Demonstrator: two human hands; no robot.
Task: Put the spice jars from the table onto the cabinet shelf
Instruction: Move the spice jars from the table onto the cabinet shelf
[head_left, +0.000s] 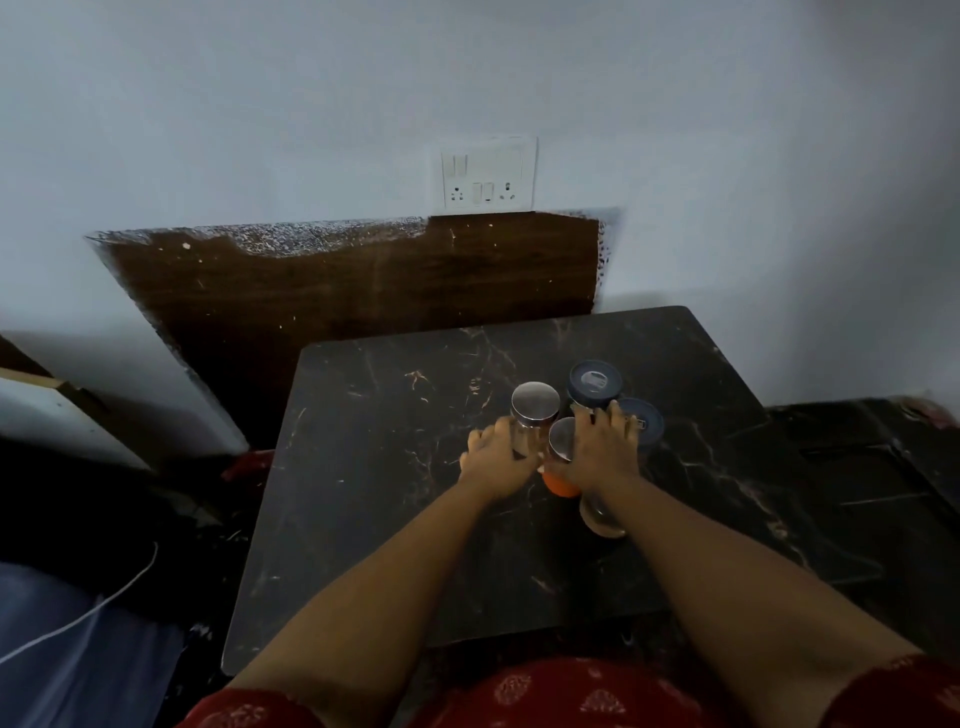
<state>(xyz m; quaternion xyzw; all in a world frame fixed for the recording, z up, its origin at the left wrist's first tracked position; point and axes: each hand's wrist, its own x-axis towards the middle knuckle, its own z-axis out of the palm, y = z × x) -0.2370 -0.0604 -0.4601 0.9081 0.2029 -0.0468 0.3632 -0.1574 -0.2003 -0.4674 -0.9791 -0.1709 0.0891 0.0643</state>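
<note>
Marble-patterned dark table (395, 467) stands before us against a pale wall with a switchboard (488, 174). Four jars cluster on it: two steel-lidded, two blue-lidded. Our left hand (498, 462) curls around one steel-lidded jar (534, 415); our right hand (605, 452) grasps the other jar (561, 478), holding orange contents.

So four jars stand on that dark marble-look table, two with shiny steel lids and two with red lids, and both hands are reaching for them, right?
Not quite. The head view shows two jars with shiny steel lids and two with dark blue lids, not red. The rest holds: they stand on the dark marble-look table, and the left hand and right hand are both on the jars.
</note>
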